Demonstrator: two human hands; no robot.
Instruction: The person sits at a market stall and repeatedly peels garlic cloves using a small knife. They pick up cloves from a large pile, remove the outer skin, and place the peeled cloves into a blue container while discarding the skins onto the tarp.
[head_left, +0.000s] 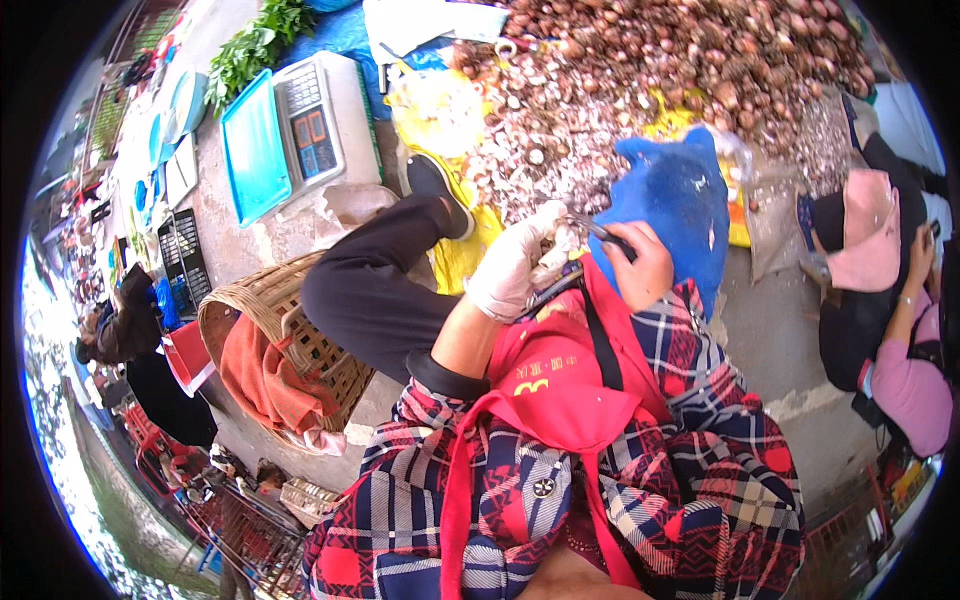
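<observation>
My left hand (508, 264), in a whitish glove, is raised above my lap with its fingers curled. Whatever lies inside those fingers is hidden. My right hand (642, 264) is bare and grips the black handle of a small knife or peeler (609, 238). Its metal end reaches to the gloved fingertips. Under both hands lies a red apron (555, 367) bearing yellow writing. Beyond them spreads a heap of pale and brown peelings (536, 154), running up to a large pile of brown round corms (720, 49).
A blue cloth (664, 202) covers something right of my hands. To the left are a wicker basket (330, 371) with an orange towel (266, 375) and a digital scale (319, 124) with a blue tray (255, 150). Another person (900, 360) sits at the right.
</observation>
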